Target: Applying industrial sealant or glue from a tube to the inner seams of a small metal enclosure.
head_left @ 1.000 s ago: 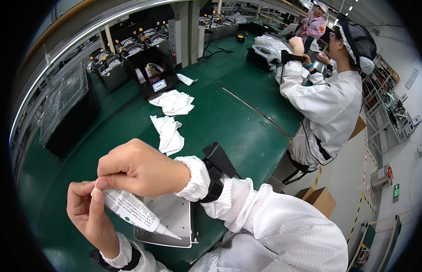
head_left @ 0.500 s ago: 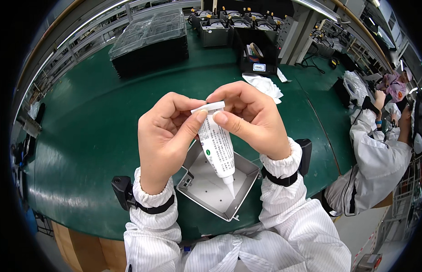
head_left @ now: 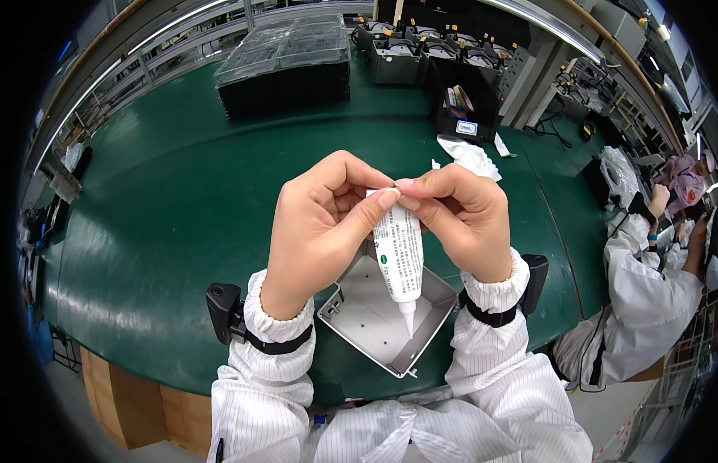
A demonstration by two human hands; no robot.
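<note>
A white squeeze tube (head_left: pixel 400 258) with a long tapered nozzle hangs nozzle down between my hands. My left hand (head_left: pixel 322 228) is closed on its flat tail end, thumb in front and fingers behind. My right hand (head_left: pixel 465 214) pinches the same end at its other corner; the thumbs and fingertips nearly meet there. Below the nozzle lies a shallow grey open box (head_left: pixel 337 323) with a pale inner floor and small dark holes. The nozzle tip appears over the box's inside; whether it touches cannot be seen.
On the green table (head_left: pixel 181 208) stand a black stack of clear-lidded trays (head_left: pixel 285 77), grey metal units (head_left: pixel 395 63) and a black bin (head_left: pixel 449 127). A crumpled white cloth (head_left: pixel 473 157) lies before the bin. At right, a co-worker's white sleeve (head_left: pixel 644 266) reaches over the table.
In the picture, hands, tube and box have shifted rightward along with the table background. My right fingers have closed in on the tube's tail beside the left thumb.
</note>
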